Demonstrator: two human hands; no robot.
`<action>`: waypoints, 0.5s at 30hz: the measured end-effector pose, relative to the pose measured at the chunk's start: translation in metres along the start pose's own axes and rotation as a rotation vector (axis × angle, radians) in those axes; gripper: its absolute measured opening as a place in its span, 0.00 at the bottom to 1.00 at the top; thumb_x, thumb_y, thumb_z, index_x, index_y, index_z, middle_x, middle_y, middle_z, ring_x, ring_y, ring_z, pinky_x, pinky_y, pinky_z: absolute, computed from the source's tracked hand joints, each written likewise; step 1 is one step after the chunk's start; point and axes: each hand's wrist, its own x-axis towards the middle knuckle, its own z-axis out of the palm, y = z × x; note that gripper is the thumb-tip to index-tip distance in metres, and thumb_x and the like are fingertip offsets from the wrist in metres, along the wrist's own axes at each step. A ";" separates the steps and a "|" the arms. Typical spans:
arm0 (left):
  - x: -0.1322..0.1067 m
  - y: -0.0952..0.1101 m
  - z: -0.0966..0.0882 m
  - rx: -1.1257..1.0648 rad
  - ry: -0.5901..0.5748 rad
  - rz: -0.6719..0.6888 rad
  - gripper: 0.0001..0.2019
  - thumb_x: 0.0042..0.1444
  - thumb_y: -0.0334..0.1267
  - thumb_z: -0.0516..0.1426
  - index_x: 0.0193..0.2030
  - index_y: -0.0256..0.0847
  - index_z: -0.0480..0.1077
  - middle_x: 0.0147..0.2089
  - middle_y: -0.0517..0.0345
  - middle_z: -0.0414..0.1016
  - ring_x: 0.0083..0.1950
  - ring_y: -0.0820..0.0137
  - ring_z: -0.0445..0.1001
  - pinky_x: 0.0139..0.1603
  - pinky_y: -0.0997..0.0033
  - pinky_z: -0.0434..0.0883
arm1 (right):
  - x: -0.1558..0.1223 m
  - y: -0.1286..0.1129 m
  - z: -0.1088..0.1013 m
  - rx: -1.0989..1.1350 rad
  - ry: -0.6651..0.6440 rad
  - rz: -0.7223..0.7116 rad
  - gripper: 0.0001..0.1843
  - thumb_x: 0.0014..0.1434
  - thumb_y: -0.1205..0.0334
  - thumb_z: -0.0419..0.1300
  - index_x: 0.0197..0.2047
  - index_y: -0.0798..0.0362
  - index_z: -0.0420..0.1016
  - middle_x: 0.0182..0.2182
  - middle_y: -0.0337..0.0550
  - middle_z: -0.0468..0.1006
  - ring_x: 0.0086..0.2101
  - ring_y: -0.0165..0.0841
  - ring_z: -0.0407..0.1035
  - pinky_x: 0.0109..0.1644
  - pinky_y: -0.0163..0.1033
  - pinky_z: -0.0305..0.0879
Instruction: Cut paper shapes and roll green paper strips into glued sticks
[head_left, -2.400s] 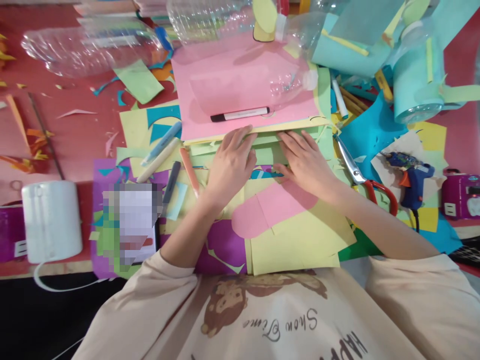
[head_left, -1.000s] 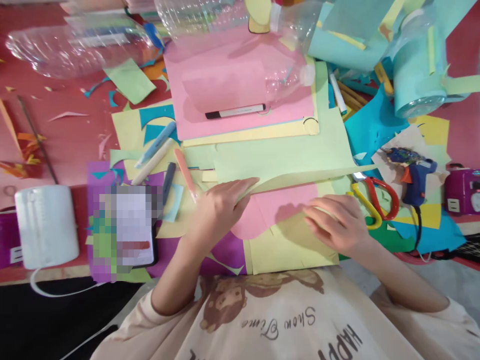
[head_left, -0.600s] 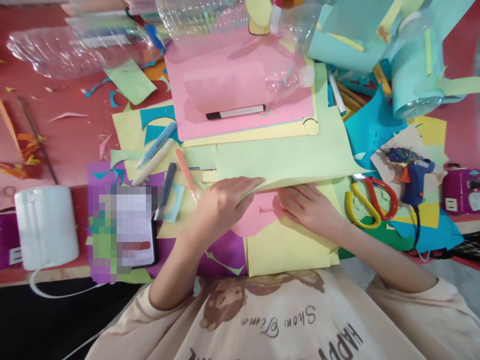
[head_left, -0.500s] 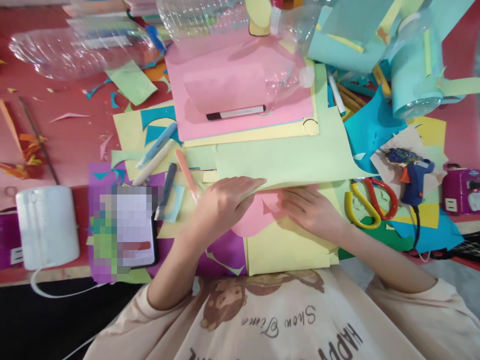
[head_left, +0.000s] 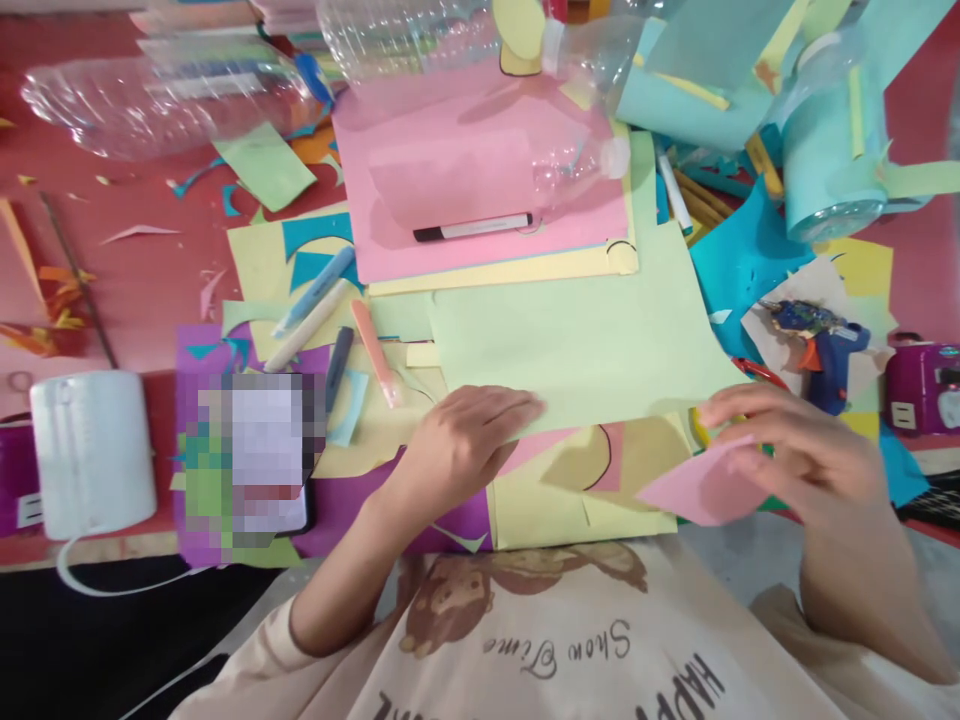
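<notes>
Your right hand (head_left: 814, 450) pinches a pink paper piece with a pointed end (head_left: 701, 488) between thumb and fingers, the piece jutting tilted toward eight o'clock from the hand. Your left hand (head_left: 465, 425) lies with its fingers flat over the near edge of a large pale green paper sheet (head_left: 577, 340); you cannot tell whether its thumb pinches that edge from below. The sheet spreads toward two o'clock from your left hand.

At four o'clock from the left hand, pale yellow paper (head_left: 540, 510) lies beneath, and at eight is purple paper (head_left: 341, 515). At ten you have a coral-coloured marker (head_left: 375, 350) and a dark blue marker (head_left: 339, 370); at nine, a partly blurred smartphone (head_left: 274, 430).

From your right hand, a red scissor handle (head_left: 757, 373) shows at eleven, a blue glue gun (head_left: 829, 370) at twelve, and a shiny purple box-shaped object (head_left: 924, 388) at two.

Farther out, at twelve from the left hand, a black-and-white pen (head_left: 472, 227) and a clear plastic bottle (head_left: 577, 160) rest on a pink paper sheet (head_left: 397, 255).
</notes>
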 end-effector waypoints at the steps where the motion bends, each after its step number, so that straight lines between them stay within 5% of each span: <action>1: 0.001 0.001 0.001 0.012 0.029 -0.019 0.13 0.60 0.26 0.50 0.48 0.37 0.70 0.45 0.51 0.80 0.46 0.64 0.79 0.41 0.63 0.76 | 0.002 0.000 0.003 -0.043 -0.079 -0.078 0.08 0.59 0.69 0.56 0.37 0.47 0.74 0.46 0.45 0.77 0.49 0.40 0.72 0.48 0.47 0.74; 4: 0.002 0.001 0.002 0.055 0.104 -0.041 0.14 0.59 0.26 0.51 0.50 0.41 0.67 0.44 0.54 0.80 0.45 0.66 0.78 0.42 0.63 0.74 | 0.011 0.000 0.021 -0.313 -0.180 -0.209 0.08 0.60 0.69 0.57 0.39 0.49 0.76 0.58 0.45 0.71 0.61 0.46 0.59 0.61 0.57 0.61; 8: -0.013 0.001 0.004 0.279 0.293 -0.061 0.22 0.56 0.37 0.59 0.57 0.50 0.61 0.54 0.48 0.72 0.54 0.59 0.74 0.48 0.57 0.74 | 0.022 0.006 0.039 -0.418 -0.030 -0.207 0.08 0.60 0.71 0.56 0.36 0.51 0.74 0.48 0.44 0.79 0.53 0.41 0.70 0.60 0.56 0.63; 12: -0.034 0.002 0.005 0.264 0.548 0.007 0.16 0.52 0.39 0.63 0.46 0.53 0.65 0.31 0.63 0.70 0.26 0.74 0.71 0.25 0.71 0.71 | 0.029 0.013 0.042 -0.398 0.048 -0.161 0.08 0.60 0.72 0.55 0.37 0.51 0.74 0.42 0.44 0.81 0.44 0.38 0.75 0.55 0.52 0.69; 15: -0.037 0.003 0.010 0.225 0.297 0.116 0.12 0.54 0.39 0.61 0.45 0.49 0.66 0.31 0.62 0.74 0.28 0.72 0.73 0.29 0.70 0.72 | 0.034 0.015 0.041 -0.407 0.075 -0.147 0.10 0.60 0.72 0.54 0.40 0.51 0.74 0.39 0.44 0.81 0.39 0.35 0.76 0.53 0.50 0.71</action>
